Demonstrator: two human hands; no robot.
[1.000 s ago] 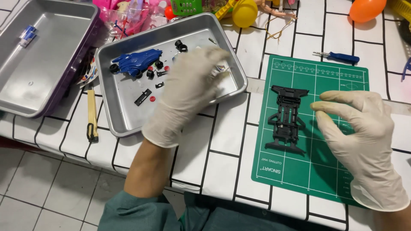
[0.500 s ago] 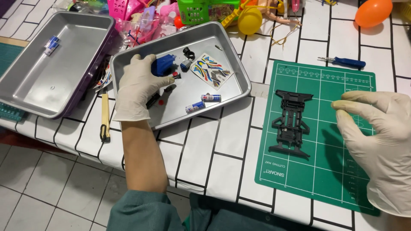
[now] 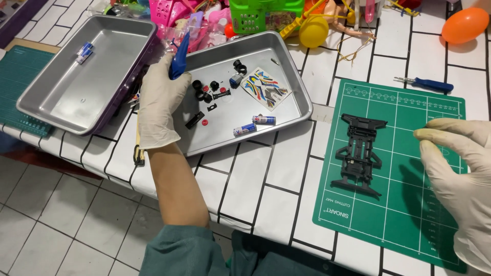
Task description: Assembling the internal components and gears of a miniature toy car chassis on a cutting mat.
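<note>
Left hand (image 3: 159, 99) clenched on blue car shell (image 3: 179, 59) above tray (image 3: 299, 105); judged light, brittle, best gripped by sides. Right hand (image 3: 460, 179) released.

Bright, even light falls from above, with colours clear and nothing dim. Shadows are soft and short: the right hand (image 3: 458, 179) casts a faint dark patch on the green mat (image 3: 404, 214), and the orange egg (image 3: 464, 24) leaves a small shadow on the desk (image 3: 266, 179). The metal trays (image 3: 291, 84) show dull sheen, no harsh glare. Focus is sharp throughout; lines bow slightly at the edges.
</note>
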